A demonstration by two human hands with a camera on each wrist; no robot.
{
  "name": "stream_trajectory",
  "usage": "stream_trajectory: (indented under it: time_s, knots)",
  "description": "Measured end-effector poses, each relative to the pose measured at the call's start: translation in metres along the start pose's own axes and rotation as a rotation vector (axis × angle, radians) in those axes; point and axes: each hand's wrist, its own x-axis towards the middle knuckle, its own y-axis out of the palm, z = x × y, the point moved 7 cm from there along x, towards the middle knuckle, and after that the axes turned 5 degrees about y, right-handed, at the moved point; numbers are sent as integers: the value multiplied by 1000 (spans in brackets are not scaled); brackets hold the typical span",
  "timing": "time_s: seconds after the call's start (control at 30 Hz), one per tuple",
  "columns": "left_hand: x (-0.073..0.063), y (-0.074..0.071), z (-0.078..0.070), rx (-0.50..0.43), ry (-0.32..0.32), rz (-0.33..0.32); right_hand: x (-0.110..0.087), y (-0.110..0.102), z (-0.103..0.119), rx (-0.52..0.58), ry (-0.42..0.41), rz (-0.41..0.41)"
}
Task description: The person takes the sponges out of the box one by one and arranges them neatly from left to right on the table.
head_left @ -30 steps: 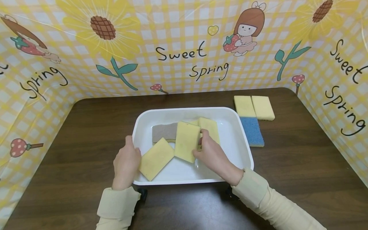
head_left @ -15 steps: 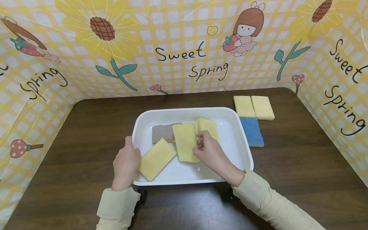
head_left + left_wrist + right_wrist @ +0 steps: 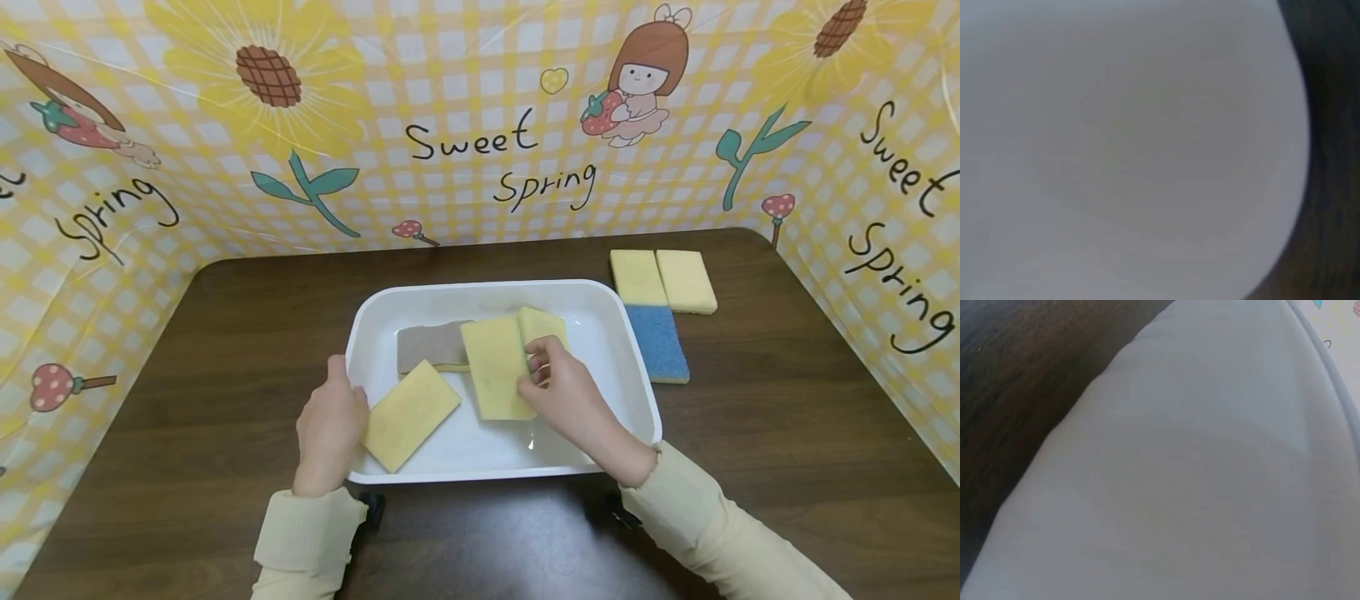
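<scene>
Bright, even light across the head view, crisp on the printed backdrop (image 3: 457,196), and there's a soft pale glare on the near part of the desk (image 3: 472,546)! Tiny glints show inside the white tray (image 3: 603,383). Out at the sides, the backdrop's lettering slants and stretches. Over to the left wrist: dim, grey, badly out of focus. And the right wrist, hazy and washed out, dark desk grain smeared at the left.
</scene>
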Motion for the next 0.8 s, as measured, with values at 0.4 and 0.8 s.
stream_trajectory:
  time_s: [0.4,0.8]
  knots:
    - [0,-1,-1,-2,0,-2,-5,-34,-1,0,-44,-78]
    - [0,0,0,-3,-8,8,-7,-72,-6,-31,-29,-131]
